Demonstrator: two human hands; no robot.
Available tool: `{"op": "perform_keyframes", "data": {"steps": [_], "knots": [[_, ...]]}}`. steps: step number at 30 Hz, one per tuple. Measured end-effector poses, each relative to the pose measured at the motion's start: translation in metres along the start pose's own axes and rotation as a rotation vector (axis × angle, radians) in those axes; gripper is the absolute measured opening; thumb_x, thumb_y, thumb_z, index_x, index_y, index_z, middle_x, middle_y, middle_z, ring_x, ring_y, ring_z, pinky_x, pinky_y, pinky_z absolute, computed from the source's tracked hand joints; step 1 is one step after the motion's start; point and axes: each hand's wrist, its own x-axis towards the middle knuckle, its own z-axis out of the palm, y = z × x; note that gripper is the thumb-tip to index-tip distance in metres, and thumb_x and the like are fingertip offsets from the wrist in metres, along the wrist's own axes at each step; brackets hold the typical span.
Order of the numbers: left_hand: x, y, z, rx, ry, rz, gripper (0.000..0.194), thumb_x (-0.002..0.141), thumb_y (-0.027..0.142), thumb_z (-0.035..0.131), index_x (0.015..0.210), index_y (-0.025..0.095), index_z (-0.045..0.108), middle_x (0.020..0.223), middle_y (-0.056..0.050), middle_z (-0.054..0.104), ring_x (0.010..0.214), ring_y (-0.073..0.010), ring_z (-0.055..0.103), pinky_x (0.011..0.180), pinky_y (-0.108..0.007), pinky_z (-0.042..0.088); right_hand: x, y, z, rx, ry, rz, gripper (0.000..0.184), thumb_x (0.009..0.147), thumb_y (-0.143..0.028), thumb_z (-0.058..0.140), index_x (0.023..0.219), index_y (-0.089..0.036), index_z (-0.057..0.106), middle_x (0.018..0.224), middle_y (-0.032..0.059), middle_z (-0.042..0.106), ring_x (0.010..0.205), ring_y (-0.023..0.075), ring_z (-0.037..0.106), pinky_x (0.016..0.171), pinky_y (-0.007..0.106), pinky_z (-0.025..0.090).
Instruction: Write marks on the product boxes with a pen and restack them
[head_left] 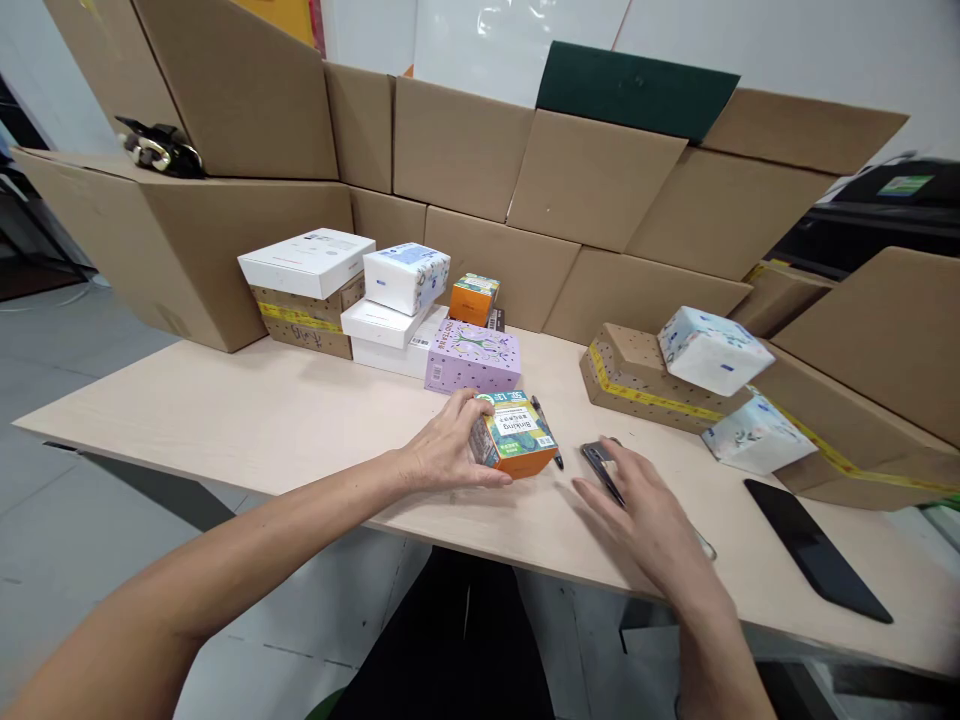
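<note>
My left hand (454,445) is closed on the left side of a small orange and green printed carton (517,432) at the front middle of the table, thumb along its lower edge. A black pen (547,435) lies just right of the carton. My right hand (645,510) is open, its thumb apart from the fingers, over a slim dark object with a metallic edge (598,465). The hand partly covers that object, so its kind is unclear, and I cannot tell whether the fingers touch it. A thin cord loop (706,546) shows beyond the right hand.
Behind the carton stand a purple box (474,355), an orange carton (474,298), white boxes (306,262) and a tissue pack (406,277). On the right are a brown box (637,375), tissue packs (712,350) and a black phone-like slab (817,550). Cardboard walls (465,150) line the back.
</note>
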Motion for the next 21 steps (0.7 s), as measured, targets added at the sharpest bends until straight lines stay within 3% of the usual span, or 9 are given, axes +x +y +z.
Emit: {"op": "perform_keyframes", "data": {"steps": [2, 4, 8, 12, 15, 19, 21], "knots": [[-0.002, -0.002, 0.001, 0.012, 0.003, 0.000, 0.084, 0.059, 0.061, 0.084, 0.123, 0.026, 0.042, 0.126, -0.012, 0.043, 0.121, -0.0344, 0.050, 0.101, -0.056, 0.047, 0.001, -0.035, 0.002, 0.209, -0.096, -0.085, 0.073, 0.090, -0.061, 0.051, 0.153, -0.027, 0.034, 0.137, 0.0159, 0.052, 0.108, 0.0322, 0.059, 0.094, 0.051, 0.046], [-0.003, -0.007, 0.000, 0.022, 0.013, 0.018, 0.082, 0.061, 0.062, 0.082, 0.123, 0.025, 0.043, 0.125, -0.012, 0.043, 0.119, -0.0339, 0.052, 0.099, -0.055, 0.049, 0.005, -0.065, 0.008, 0.268, -0.160, -0.084, 0.075, 0.087, -0.063, 0.056, 0.152, -0.031, 0.037, 0.130, 0.0159, 0.053, 0.098, 0.0326, 0.062, 0.089, 0.054, 0.047], [-0.003, -0.017, -0.004, 0.040, 0.042, 0.074, 0.078, 0.064, 0.061, 0.081, 0.123, 0.025, 0.043, 0.124, -0.013, 0.045, 0.117, -0.0327, 0.053, 0.092, -0.050, 0.053, 0.016, -0.089, 0.021, 0.337, -0.126, -0.046, 0.078, 0.078, -0.065, 0.065, 0.146, -0.033, 0.046, 0.119, 0.0138, 0.049, 0.088, 0.0311, 0.063, 0.084, 0.057, 0.049], [-0.001, -0.018, -0.005, 0.050, 0.066, 0.175, 0.068, 0.071, 0.054, 0.078, 0.122, 0.024, 0.043, 0.120, -0.012, 0.048, 0.111, -0.0297, 0.056, 0.081, -0.042, 0.056, 0.021, -0.078, 0.023, 0.401, -0.045, -0.095, 0.068, 0.075, -0.047, 0.073, 0.138, -0.030, 0.053, 0.122, 0.0114, 0.047, 0.098, 0.0295, 0.061, 0.090, 0.052, 0.049], [-0.001, -0.012, -0.005, -0.016, 0.159, 0.269, 0.059, 0.078, 0.043, 0.074, 0.122, 0.025, 0.039, 0.117, -0.011, 0.050, 0.105, -0.0249, 0.057, 0.078, -0.037, 0.055, 0.025, -0.063, 0.008, 0.454, 0.011, -0.123, 0.060, 0.075, -0.042, 0.072, 0.131, -0.025, 0.058, 0.120, 0.0108, 0.053, 0.099, 0.0264, 0.060, 0.091, 0.046, 0.050], [-0.001, -0.006, -0.008, 0.041, 0.243, 0.183, 0.041, 0.081, 0.033, 0.063, 0.116, 0.023, 0.043, 0.101, -0.005, 0.056, 0.081, -0.0176, 0.057, 0.070, -0.033, 0.051, 0.056, -0.040, -0.019, 0.506, 0.215, -0.023, 0.065, 0.076, -0.049, 0.070, 0.133, -0.022, 0.056, 0.120, 0.0114, 0.056, 0.084, 0.0214, 0.061, 0.082, 0.043, 0.053], [-0.001, -0.005, -0.009, 0.120, 0.219, 0.116, 0.030, 0.081, 0.033, 0.059, 0.106, 0.022, 0.047, 0.091, -0.002, 0.058, 0.073, -0.0163, 0.056, 0.068, -0.032, 0.049, 0.084, -0.028, -0.022, 0.397, 0.336, 0.025, 0.067, 0.074, -0.049, 0.070, 0.133, -0.022, 0.056, 0.119, 0.0120, 0.055, 0.093, 0.0246, 0.060, 0.088, 0.045, 0.051]]}}
